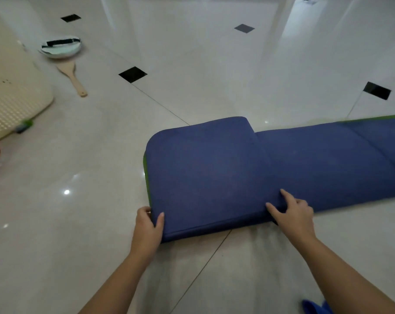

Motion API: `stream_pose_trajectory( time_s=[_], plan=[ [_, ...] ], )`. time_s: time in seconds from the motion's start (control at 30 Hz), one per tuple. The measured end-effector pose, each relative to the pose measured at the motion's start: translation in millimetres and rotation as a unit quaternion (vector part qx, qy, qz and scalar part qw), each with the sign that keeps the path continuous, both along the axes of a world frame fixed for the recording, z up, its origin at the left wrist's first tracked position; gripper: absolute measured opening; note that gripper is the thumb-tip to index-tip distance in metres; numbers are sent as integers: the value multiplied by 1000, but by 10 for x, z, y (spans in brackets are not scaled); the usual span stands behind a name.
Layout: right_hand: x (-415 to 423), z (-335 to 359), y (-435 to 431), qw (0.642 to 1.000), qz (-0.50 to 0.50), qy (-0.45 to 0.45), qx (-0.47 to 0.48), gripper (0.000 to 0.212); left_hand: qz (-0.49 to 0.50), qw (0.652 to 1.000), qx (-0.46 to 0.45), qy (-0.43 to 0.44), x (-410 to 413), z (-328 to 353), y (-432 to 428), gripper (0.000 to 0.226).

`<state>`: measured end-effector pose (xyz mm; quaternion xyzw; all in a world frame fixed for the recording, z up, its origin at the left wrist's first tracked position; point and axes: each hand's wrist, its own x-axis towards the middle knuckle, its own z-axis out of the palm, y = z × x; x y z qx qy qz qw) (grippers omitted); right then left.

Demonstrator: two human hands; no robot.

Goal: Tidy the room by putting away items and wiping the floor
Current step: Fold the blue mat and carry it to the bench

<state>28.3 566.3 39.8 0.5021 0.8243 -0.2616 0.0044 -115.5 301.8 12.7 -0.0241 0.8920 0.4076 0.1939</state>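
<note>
Now, down on the glossy pale tiled floor (78, 200), the long blue padded mat with a green underside (214, 168) lies straight ahead of both hands. Its long axis runs left to right, trailing away toward the far right and out of view. The left end is doubled over into a thick slab, and that slab sits right between the arms. The left hand (147, 225) grips the slab's near-left corner, thumb on top, fingers wrapped round the side. The right hand (292, 211) rests on the near edge where the doubled part meets the single layer, thumb and forefinger spread flat on the fabric; whether the other fingers hook the edge I cannot tell. Both forearms reach forward, low and nearly parallel. The right hand is nearer the unfolded run, so the next fold looks set to go rightward along the mat.
</note>
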Motion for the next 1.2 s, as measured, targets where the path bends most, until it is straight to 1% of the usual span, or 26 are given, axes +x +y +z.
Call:
stream_pose_trajectory(
  time_s=[0.07, 0.13, 0.2, 0.23, 0.27, 0.3, 0.33, 0.37, 0.4, 0.47, 0.5, 0.57, 0.67, 0.73, 0.77, 0.9, 1.0, 1.07, 1.1, 1.17, 1.2],
  plan=[
    [3, -87, -5, 998, 11, -51, -16, 67, 12, 999, -15, -26, -69, -24, 15, 54],
    [-5, -131, 6, 998, 33, -53, -4, 68, 15, 998, -14, -55, -127, -36, -5, 73],
    [10, -169, 3, 997, 74, -34, 9, 66, 2, 995, 20, -94, -138, -38, -1, 77],
    [31, -193, -14, 995, 97, -26, 9, 64, 8, 993, 45, -111, -126, -36, 8, 76],
    [49, -217, -33, 993, 114, -25, 4, 62, 35, 987, 80, -132, -119, -29, 14, 74],
    [69, -228, -45, 992, 125, -30, -5, 60, 74, 975, 125, -168, -127, -9, 20, 70],
    [86, -233, -43, 991, 132, -33, -16, 59, 109, 952, 177, -223, -151, 38, 21, 61],
    [104, -222, -25, 990, 135, -34, -29, 59, 121, 924, 229, -281, -172, 93, 21, 50],
    [121, -201, -1, 989, 137, -35, -43, 61, 113, 902, 266, -320, -194, 125, 13, 43],
    [146, -155, 13, 985, 155, -54, -58, 72, 92, 879, 319, -342, -200, 178, 26, 36],
    [146, -130, -9, 982, 168, -64, -58, 79, 93, 875, 341, -332, -183, 227, 44, 32],
    [99, -56, -79, 981, 176, -56, -57, 86, 97, 885, 355, -284, -175, 364, 95, 25],
    [-62, 106, -176, 979, 180, -25, -93, 81, 106, 906, 359, -198, -285, 683, 80, 13],
    [-196, 163, -308, 971, 216, -26, -102, 81, 113, 916, 360, -138, -394, 949, -32, 4],
    [-275, 183, -417, 965, 241, -26, -102, 82, 116, 921, 356, -109, -435, 1095, -114, 7],
    [-645, 271, -981, 932, 339, -1, -126, 90, 137, 933, 332, -1, -541, 1674, -494, 16],
    [-905, 444, -1418, 896, 414, 35, -158, 92, 181, 922, 335, 61, -574, 2007, -743, 16],
    [-1044, 547, -1661, 877, 442, 60, -180, 93, 189, 910, 356, 96, -538, 2115, -836, 9],
    [-1099, 584, -1743, 872, 447, 72, -185, 93, 181, 906, 367, 108, -510, 2125, -863, 14],
    [-1165, 617, -1805, 871, 446, 91, -182, 93, 149, 905, 379, 125, -455, 2079, -867, 46],
    [-1175, 617, -1793, 873, 443, 97, -179, 92, 125, 912, 366, 138, -431, 2025, -835, 60]
  ],
)
